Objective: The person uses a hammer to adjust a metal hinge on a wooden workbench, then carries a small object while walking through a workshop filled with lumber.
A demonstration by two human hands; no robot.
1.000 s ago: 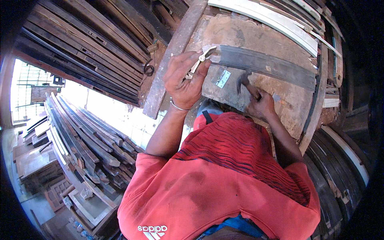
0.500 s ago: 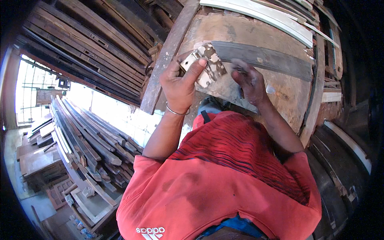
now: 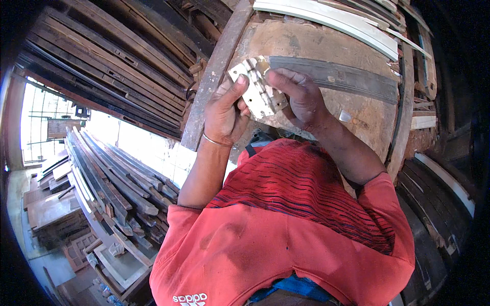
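Note:
Both of my hands are raised in front of my chest, holding a pale metal hinge [image 3: 258, 89] with screw holes in its leaves. My left hand [image 3: 224, 109] grips its lower left side, thumb pressed up along the leaf. My right hand [image 3: 298, 94] closes on its right side, fingers curled over the edge. Behind the hinge lies a worn brown wooden slab [image 3: 326, 51] with a dark grey strip [image 3: 337, 76] across it. A thin metal bangle [image 3: 214, 141] sits on my left wrist.
Stacks of long wooden battens [image 3: 107, 178] lie at the left, with more planks [image 3: 112, 66] piled above. A pale curved moulding [image 3: 332, 18] runs along the top of the slab. Dark frames [image 3: 439, 194] stand at the right. My red shirt [image 3: 286, 229] fills the lower middle.
The hinge has come up off the slab into both hands and opened out. My right hand moved left from the dark strip to close on the hinge.

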